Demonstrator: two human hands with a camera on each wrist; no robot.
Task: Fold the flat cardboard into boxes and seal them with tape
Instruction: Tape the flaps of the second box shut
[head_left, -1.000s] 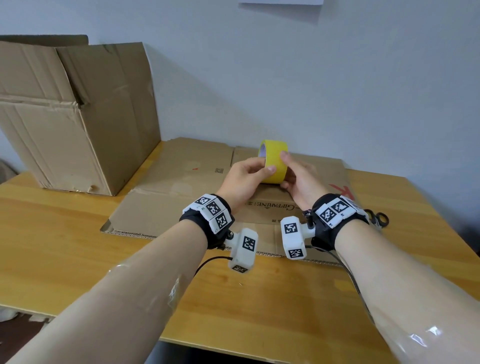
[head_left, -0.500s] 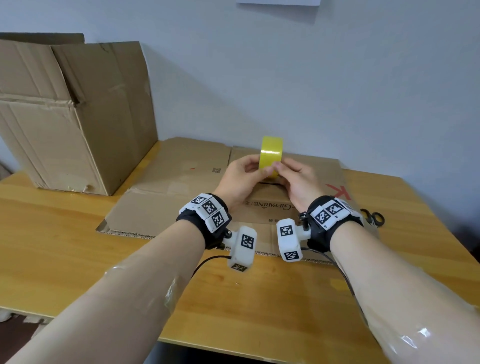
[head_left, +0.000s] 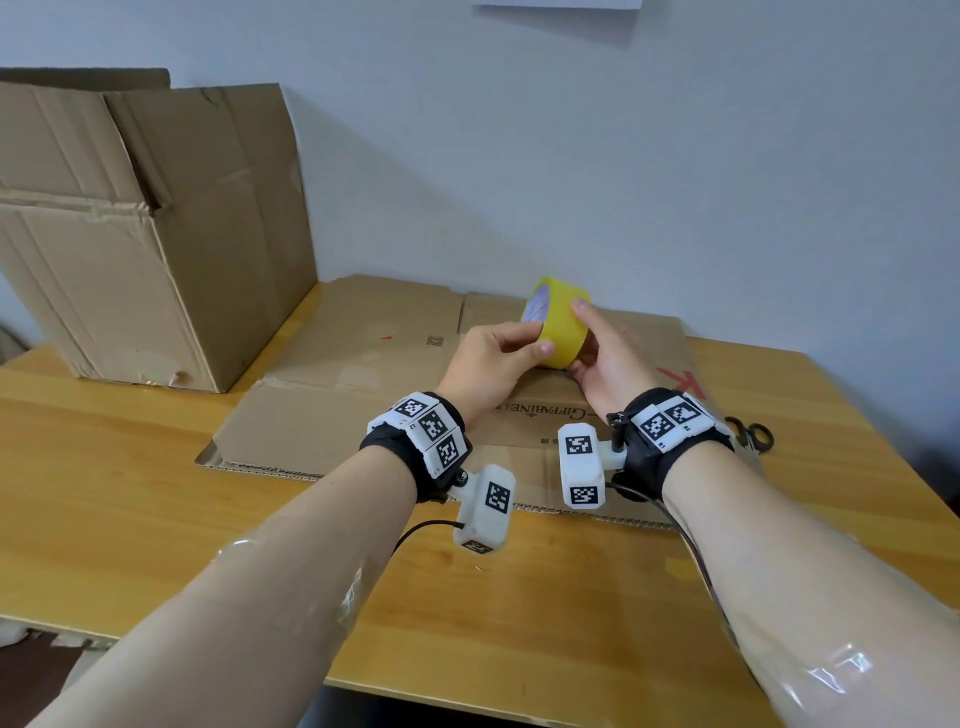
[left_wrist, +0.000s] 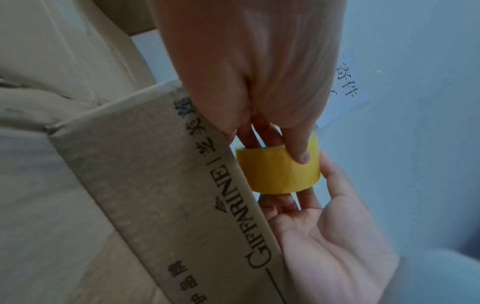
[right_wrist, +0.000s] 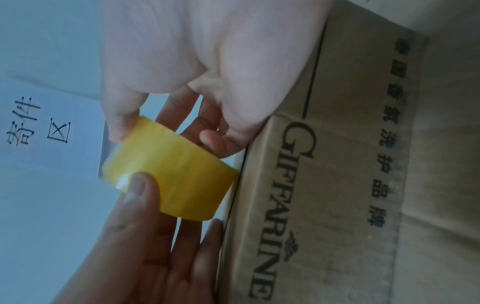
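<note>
Head view: both hands hold a yellow tape roll (head_left: 558, 325) above the flat cardboard (head_left: 332, 415) on the worktop (head_left: 130, 509). The left hand (head_left: 493, 358) grips it from 9 o'clock, the right hand (head_left: 605, 358) from 3 o'clock. An assembled box (head_left: 156, 234) stands at 10 o'clock.

Left wrist view: the thumb (left_wrist: 298, 152) presses the roll's band.

Right wrist view: fingers curl around the roll beside the printed cardboard.

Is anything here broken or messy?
Yes. The big box at the back left is torn along its top edge, with a ripped flap and dented lower front. The flat cardboard and the tape in both hands look fine.
</note>
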